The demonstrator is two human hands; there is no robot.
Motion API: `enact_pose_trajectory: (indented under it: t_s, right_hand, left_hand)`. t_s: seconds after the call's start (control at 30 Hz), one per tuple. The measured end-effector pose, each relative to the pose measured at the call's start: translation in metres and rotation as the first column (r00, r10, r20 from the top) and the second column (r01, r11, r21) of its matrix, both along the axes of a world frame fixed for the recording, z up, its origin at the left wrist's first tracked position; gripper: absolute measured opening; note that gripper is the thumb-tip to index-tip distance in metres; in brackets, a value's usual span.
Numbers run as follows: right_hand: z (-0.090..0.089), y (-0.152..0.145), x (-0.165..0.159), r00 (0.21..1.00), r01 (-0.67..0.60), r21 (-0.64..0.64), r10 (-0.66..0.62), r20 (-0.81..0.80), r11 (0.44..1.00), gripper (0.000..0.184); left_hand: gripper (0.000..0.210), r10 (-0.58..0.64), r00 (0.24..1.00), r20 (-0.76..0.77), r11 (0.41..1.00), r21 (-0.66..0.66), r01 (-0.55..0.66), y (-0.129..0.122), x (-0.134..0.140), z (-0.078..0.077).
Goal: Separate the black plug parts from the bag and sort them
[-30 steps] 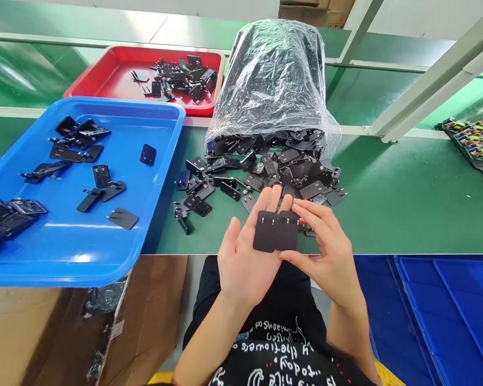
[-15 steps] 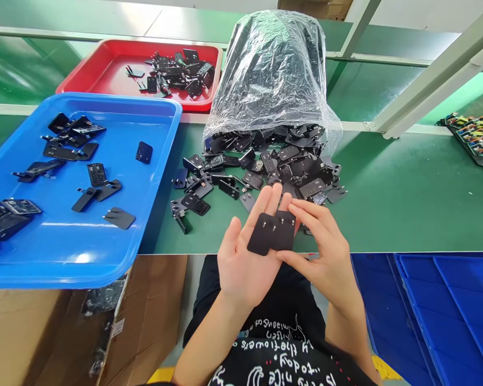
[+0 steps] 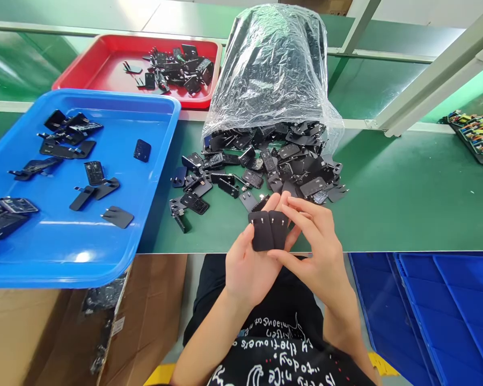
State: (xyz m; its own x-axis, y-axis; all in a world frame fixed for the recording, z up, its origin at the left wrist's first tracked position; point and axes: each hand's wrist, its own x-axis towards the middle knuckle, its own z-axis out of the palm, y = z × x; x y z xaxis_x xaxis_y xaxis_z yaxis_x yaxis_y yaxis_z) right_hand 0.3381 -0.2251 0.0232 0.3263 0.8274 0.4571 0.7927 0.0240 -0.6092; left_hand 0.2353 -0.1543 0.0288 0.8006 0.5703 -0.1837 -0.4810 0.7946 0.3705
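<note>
Two flat black plug plates with short metal pins facing up lie side by side, slightly overlapping, over my left palm. My left hand is palm up beneath them, its thumb against the left plate's edge. My right hand pinches the right-hand plate between the thumb at its lower edge and the fingers at its upper corner. Just beyond my fingertips spreads a pile of similar black plug pieces, spilling out of a clear plastic bag on the green table.
A blue tray at the left holds several black plug pieces. Behind it a red tray holds a heap of them. Metal posts and colourful small parts are on the right. Blue crates stand below the table edge.
The two plates have been brought level and closer side by side. My left thumb has moved in from spread out to touch the left plate; my right hand has shifted slightly left.
</note>
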Motion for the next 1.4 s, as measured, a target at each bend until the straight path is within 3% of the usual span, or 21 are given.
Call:
enact_pose_trajectory:
  t_s: [0.13, 0.33, 0.53, 0.7, 1.07, 1.4]
  right_hand:
    - [-0.001, -0.003, 0.005, 1.000, -0.025, -0.002, 0.025, -0.005, 1.000, 0.062]
    - [-0.002, -0.008, 0.020, 0.998, -0.027, 0.005, 0.027, -0.057, 1.000, 0.059]
    - [-0.007, -0.007, 0.016, 0.998, -0.058, 0.014, 0.058, -0.037, 0.998, 0.064]
    - [-0.009, -0.006, 0.012, 0.995, -0.065, 0.029, 0.067, -0.075, 0.997, 0.067]
    - [-0.009, -0.005, 0.012, 0.992, -0.062, -0.016, 0.059, -0.108, 0.998, 0.065]
    - [-0.013, -0.008, 0.015, 0.958, -0.099, -0.019, 0.090, -0.273, 0.995, 0.072]
  left_hand:
    - [0.046, -0.018, 1.000, 0.009, 1.000, 0.016, 0.017, 0.007, -0.004, 0.000]
    - [0.046, -0.181, 0.984, 0.008, 0.982, 0.053, 0.180, 0.022, -0.012, -0.007]
    - [0.059, -0.129, 0.984, 0.125, 0.990, -0.040, 0.135, 0.019, -0.008, -0.009]
    - [0.060, -0.100, 0.975, 0.200, 0.993, -0.035, 0.109, 0.014, -0.006, -0.009]
    - [0.061, -0.085, 0.986, 0.147, 0.996, -0.018, 0.088, 0.012, -0.004, -0.006]
    - [0.067, -0.045, 0.992, 0.120, 0.995, -0.086, 0.056, 0.014, -0.006, -0.003]
